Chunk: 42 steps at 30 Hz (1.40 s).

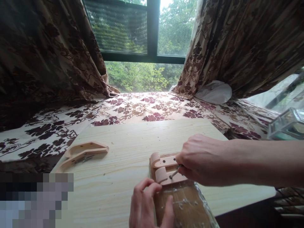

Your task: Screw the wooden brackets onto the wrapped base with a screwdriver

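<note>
Two light wooden pieces with curled ends, one farther [167, 161] and one nearer [161, 175], lie side by side on a brown block [179, 204] edged with clear film or tape. My right hand [198, 160] is closed around a thin metal tool [175, 173], whose tip meets a hole in the nearer piece. From the front, my left hand [150, 202] rests with fingers apart against the block's left side, its fingertips by the nearer piece's curled end. The handle of the tool is hidden in my right hand.
Two more curved wooden pieces [86, 150] lie at the left of the pale board [123, 177], with small metal bits beside them. A clear box [287, 125] stands at the right. White plastic [215, 91] lies by the curtain, on floral cloth [142, 109].
</note>
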Tool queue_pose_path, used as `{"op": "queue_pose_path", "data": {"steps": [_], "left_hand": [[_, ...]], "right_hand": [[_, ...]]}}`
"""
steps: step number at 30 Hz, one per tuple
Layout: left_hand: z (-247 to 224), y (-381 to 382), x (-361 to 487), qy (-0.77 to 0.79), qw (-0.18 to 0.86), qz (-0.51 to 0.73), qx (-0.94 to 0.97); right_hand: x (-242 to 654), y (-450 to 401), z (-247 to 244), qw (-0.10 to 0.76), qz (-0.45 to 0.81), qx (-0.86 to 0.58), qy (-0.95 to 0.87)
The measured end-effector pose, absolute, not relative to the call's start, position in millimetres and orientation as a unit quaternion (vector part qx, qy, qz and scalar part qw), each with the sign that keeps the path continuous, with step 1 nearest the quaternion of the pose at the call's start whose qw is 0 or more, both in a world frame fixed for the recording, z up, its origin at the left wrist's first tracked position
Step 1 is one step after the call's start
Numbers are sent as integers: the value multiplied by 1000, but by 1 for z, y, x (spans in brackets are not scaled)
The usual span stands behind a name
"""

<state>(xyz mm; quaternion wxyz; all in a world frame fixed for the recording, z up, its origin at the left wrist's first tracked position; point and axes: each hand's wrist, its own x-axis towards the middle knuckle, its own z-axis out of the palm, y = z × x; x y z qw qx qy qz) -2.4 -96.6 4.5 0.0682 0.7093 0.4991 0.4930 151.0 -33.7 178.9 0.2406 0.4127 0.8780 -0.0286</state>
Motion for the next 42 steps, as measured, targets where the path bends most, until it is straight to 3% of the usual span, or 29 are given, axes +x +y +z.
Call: {"op": "queue_pose_path", "data": {"steps": [10,16,21,26,30,38,42], "left_hand": [[7,-81,2,465,110,487,731],[5,-80,4,470,120,478,732],[4,-79,-1,455,105,464,753],[7,-80,1,467,118,477,736],[8,-80,2,470,125,480,730],[5,-78,0,470,127,465,740],[5,-78,-1,460,124,462,748]], "right_hand": [[144,-38,167,160,86,235,955],[147,-25,176,271,-9,341,900],[145,-29,181,280,-22,391,876],[141,-41,171,179,73,259,946],[136,-40,168,217,84,199,952],[143,-22,179,236,-67,400,883],[142,-29,181,244,-63,419,872]]}}
